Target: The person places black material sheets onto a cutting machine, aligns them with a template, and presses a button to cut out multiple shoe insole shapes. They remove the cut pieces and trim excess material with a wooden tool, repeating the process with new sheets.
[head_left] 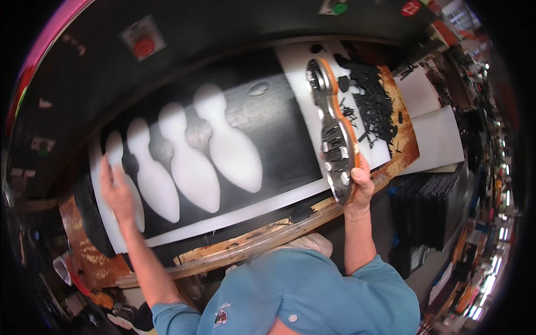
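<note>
My right hand [362, 181] grips a sole-shaped metal cutting die [335, 134] by its near end, thumb over its orange edge. The die is held upright on its long side, and its metal walls and inner blades face left. A black sheet [279, 111] lies on a white cutting board [192, 230]. Several sole-shaped openings in the sheet show white, among them a large opening [231, 145]. My left hand [118, 195] is over the leftmost opening, fingers stretched out and apart. Whether its fingertips touch the sheet I cannot tell.
Black scraps [371, 100] are heaped on the board's right end. A rusty brown table edge [405, 123] shows beyond them. Dark machine panelling with a red button [144, 47] spans the back. Stacked black sheets [430, 206] stand at the right, below a white sheet [435, 142].
</note>
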A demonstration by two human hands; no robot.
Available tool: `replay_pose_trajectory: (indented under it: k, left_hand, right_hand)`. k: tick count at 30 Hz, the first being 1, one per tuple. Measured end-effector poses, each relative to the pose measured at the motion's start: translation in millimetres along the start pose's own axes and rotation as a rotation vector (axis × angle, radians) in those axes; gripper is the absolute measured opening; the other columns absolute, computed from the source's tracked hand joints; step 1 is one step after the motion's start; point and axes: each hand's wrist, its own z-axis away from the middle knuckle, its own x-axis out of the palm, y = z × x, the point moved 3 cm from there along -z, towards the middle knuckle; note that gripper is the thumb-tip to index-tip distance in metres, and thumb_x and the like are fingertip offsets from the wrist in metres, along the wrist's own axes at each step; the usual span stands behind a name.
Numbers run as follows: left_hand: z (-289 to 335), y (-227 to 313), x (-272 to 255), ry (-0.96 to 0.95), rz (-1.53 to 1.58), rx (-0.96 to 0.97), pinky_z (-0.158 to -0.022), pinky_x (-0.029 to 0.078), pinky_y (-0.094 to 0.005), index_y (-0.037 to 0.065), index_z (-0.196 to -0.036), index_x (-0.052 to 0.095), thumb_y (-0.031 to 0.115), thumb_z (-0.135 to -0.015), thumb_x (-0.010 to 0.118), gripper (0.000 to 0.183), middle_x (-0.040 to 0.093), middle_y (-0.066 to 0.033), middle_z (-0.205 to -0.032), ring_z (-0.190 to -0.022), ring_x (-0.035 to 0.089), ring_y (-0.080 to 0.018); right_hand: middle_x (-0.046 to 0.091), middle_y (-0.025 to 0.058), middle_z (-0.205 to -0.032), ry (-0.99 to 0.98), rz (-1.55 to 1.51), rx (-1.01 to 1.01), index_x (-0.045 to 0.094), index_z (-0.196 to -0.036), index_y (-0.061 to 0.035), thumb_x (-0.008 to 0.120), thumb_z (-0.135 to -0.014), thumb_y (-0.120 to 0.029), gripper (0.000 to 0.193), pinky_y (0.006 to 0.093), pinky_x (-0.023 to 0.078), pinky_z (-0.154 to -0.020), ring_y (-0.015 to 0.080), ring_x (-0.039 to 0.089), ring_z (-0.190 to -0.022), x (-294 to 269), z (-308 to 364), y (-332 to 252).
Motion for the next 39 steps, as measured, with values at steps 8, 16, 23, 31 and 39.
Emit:
replay_pose_trajectory:
  k: [8, 16, 23, 31, 39]
  left_hand:
    - [-31.1, 215.5, 256.1, -0.503, -0.052, 0.638, -0.114, 0.045, -0.0478, 0.0, -0.145, 0.062, 0.01, -0.096, 0.075, 0.052, 0.062, -0.021, -0.146, -0.13, 0.058, -0.0419]
    - [-83.2, 207.0, 304.7, -0.405, -0.074, 0.7, -0.079, 0.055, -0.0487, -0.004, -0.101, 0.068, 0.009, -0.104, 0.065, 0.014, 0.066, -0.0192, -0.103, -0.093, 0.068, -0.0398]
    - [-74.4, 287.4, 355.2, -0.681, 0.545, 0.365, -0.097, 0.054, -0.0363, -0.009, -0.144, 0.06, 0.02, -0.113, 0.058, 0.042, 0.071, -0.0215, -0.125, -0.11, 0.069, -0.0294]
    - [15.2, 210.2, 235.7, -0.494, -0.439, 0.89, -0.125, 0.037, -0.0551, 0.0, -0.145, 0.064, 0.037, -0.11, 0.058, 0.052, 0.055, -0.0237, -0.157, -0.147, 0.05, -0.0423]
    - [32.6, 195.1, 197.0, -0.603, -0.296, 0.638, -0.127, 0.033, -0.0539, -0.002, -0.154, 0.053, 0.038, -0.112, 0.053, 0.058, 0.044, -0.0263, -0.165, -0.152, 0.043, -0.0416]
  right_hand:
    - [0.062, 0.0096, -0.143, 0.061, 0.094, -0.032, 0.047, -0.158, 0.0041, 0.085, -0.082, -0.026, 0.091, 0.0366, 0.047, -0.114, 0.0191, 0.059, -0.131, -22.5, 33.7, -11.0]
    - [0.057, 0.0183, -0.148, 0.025, -0.043, -0.102, 0.041, -0.159, 0.0086, 0.087, -0.084, -0.019, 0.091, 0.0371, 0.044, -0.117, 0.0227, 0.055, -0.138, -46.3, 54.9, -7.8]
    - [0.05, 0.014, -0.153, 0.055, -0.026, -0.2, 0.043, -0.158, 0.0081, 0.084, -0.087, -0.013, 0.084, 0.0364, 0.047, -0.116, 0.0226, 0.054, -0.139, -56.6, 71.1, -21.9]
    - [0.04, 0.0169, -0.161, 0.12, 0.212, -0.123, 0.054, -0.153, 0.0033, 0.085, -0.082, -0.023, 0.082, 0.0359, 0.045, -0.117, 0.0232, 0.057, -0.133, -40.8, 72.4, -25.9]
    - [0.047, 0.0325, -0.152, 0.111, 0.739, -0.185, 0.058, -0.149, 0.0028, 0.089, -0.073, -0.032, 0.089, 0.0441, 0.046, -0.116, 0.0388, 0.057, -0.135, 0.1, 20.1, 10.9]
